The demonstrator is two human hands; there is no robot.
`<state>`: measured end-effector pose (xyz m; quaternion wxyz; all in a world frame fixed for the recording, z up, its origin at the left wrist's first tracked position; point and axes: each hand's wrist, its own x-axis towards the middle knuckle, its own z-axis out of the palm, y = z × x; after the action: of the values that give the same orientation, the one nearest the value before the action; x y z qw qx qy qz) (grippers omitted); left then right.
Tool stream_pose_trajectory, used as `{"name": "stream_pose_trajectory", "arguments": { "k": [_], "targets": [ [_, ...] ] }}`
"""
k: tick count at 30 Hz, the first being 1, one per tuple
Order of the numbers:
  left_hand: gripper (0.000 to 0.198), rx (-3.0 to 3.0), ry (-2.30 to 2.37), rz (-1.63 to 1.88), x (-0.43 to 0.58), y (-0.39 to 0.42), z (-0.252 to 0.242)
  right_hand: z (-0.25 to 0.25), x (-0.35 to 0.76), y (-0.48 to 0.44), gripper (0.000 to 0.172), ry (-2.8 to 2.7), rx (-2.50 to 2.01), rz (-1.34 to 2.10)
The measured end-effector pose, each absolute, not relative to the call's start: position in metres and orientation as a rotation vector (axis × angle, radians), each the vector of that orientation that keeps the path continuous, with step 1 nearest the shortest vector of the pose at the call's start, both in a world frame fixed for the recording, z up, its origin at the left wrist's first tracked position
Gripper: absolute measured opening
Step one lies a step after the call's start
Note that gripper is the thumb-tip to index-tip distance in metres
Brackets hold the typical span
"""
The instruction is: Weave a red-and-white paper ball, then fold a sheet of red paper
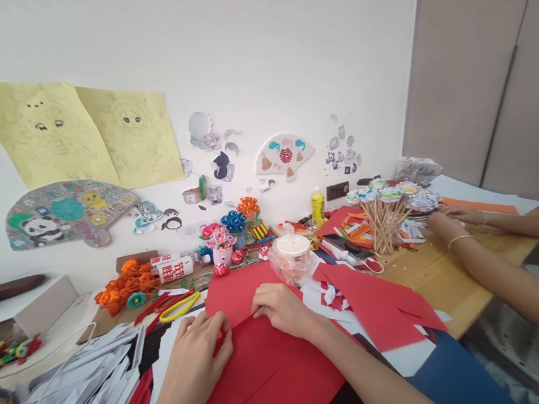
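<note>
Sheets of red paper (291,376) lie in front of me, overlapping one another, with white sheets below. My left hand (197,352) rests on the left part of the top sheet, its curled fingers gripping the far edge. Close by on the right, my right hand (277,309) is closed on the same edge, fingertips pinched together. Another red sheet (245,287) spreads just beyond both hands. Scissors with yellow handles (179,307) lie to the left of my left hand. A lidded cup in clear plastic (293,255) stands past my right hand.
Folded white paper strips (73,403) pile up at the left. More red sheets (385,306) and a blue sheet (458,375) lie at the right. Paper flowers on wooden sticks (382,214) stand beyond. At the far right, another person's hands (449,222) are over the wooden table (416,276).
</note>
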<state>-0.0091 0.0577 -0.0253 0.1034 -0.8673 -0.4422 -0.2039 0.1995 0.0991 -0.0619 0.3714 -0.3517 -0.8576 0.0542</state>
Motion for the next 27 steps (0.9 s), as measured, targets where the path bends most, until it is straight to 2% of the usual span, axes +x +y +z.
{"name": "stream_pose_trajectory", "arguments": {
  "k": [8, 15, 27],
  "targets": [
    [0.015, -2.458, -1.324, -0.668, -0.029, 0.062, -0.016, -0.066, 0.206, 0.104, 0.025, -2.121, -0.955, 0.125],
    [0.017, -2.435, -1.533, -0.551, -0.043, 0.067, -0.014, -0.068, 0.205, 0.105, 0.023, -2.124, -0.938, 0.14],
    [0.017, -2.484, -1.62, -0.551, -0.052, 0.066, -0.009, -0.068, 0.207, 0.105, 0.025, -2.106, -0.932, 0.183]
  ]
}}
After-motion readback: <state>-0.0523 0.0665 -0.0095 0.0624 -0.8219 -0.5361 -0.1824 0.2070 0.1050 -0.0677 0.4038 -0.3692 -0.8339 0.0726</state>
